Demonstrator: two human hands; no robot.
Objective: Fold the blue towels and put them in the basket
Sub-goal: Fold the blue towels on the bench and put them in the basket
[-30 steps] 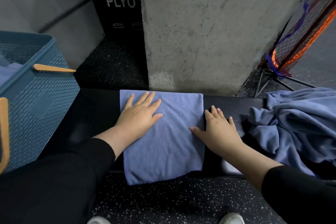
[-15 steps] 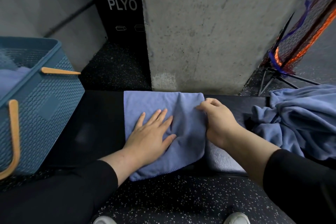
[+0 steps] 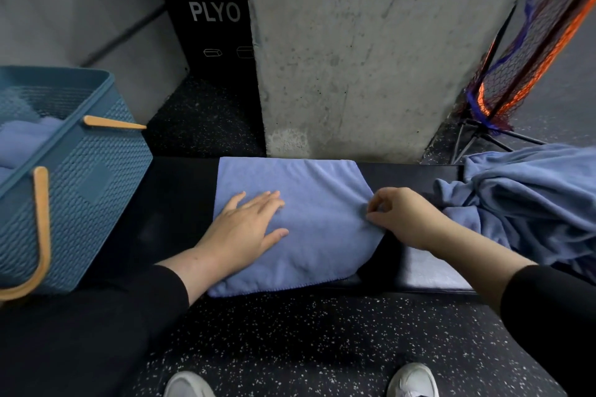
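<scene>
A folded blue towel (image 3: pixel 309 203) lies across the black bench (image 3: pixel 167 203) in front of me. My left hand (image 3: pixel 245 229) presses flat on the towel's left half, fingers straight. My right hand (image 3: pixel 400 219) pinches the towel's right edge between thumb and fingers. A heap of unfolded blue towels (image 3: pixel 529 200) sits on the bench at the right. The teal basket (image 3: pixel 96 184) with tan handles stands at the left, with blue towels (image 3: pixel 22 142) inside it.
A concrete pillar (image 3: pixel 354 51) rises right behind the bench. A black box marked PLYO (image 3: pixel 213 13) stands back left. An orange and blue net on a stand (image 3: pixel 522 51) leans at the right. My white shoes (image 3: pixel 412 380) show on the speckled floor below.
My right hand moved down along the towel's right edge and now pinches it lower. My left hand slid slightly up and left on the towel, which lies flatter.
</scene>
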